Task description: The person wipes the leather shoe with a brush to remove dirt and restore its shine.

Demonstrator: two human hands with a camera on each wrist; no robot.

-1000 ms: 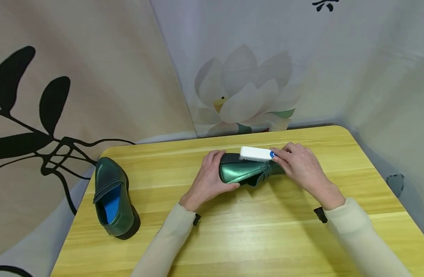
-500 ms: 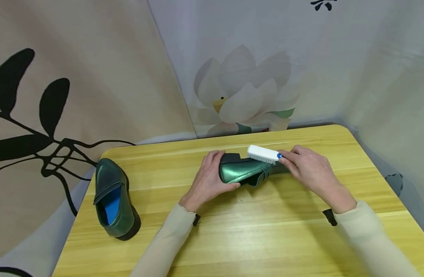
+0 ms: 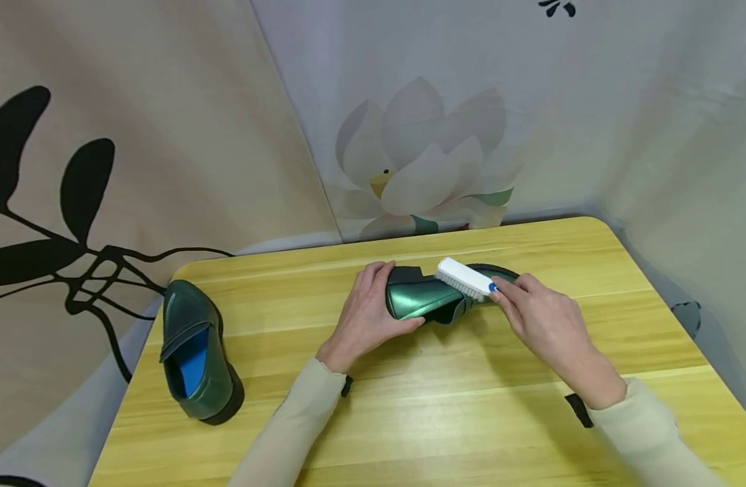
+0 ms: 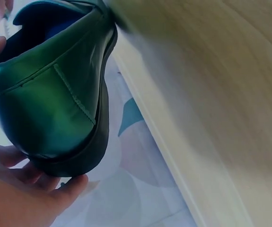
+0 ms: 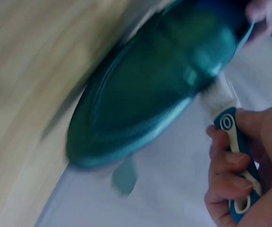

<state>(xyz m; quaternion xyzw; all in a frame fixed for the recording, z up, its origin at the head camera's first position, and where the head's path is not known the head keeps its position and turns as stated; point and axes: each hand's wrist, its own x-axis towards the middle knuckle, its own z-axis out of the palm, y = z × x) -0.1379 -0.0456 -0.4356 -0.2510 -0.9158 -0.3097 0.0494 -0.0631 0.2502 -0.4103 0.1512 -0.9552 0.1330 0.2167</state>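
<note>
A shiny green loafer [image 3: 418,297] lies on its side above the table, its black sole turned toward the back. My left hand [image 3: 369,314] grips it by the heel, with the thumb at the opening and fingers round the heel block in the left wrist view. My right hand [image 3: 546,325] holds a white brush [image 3: 464,276] by its blue and cream handle [image 5: 242,165]. The brush's bristles [image 5: 218,97] are right at the loafer's side, near the strap. The toe is partly hidden behind my right hand in the head view.
A second green loafer [image 3: 205,358] with a blue insole stands upright at the left of the wooden table [image 3: 470,419]. A curtain with printed leaves and a flower [image 3: 421,159] hangs behind the table's back edge.
My right hand has drawn the brush rightward along the loafer's side, then tilted it downward, and more of the black sole shows at the toe. My left hand keeps its grip at the heel.
</note>
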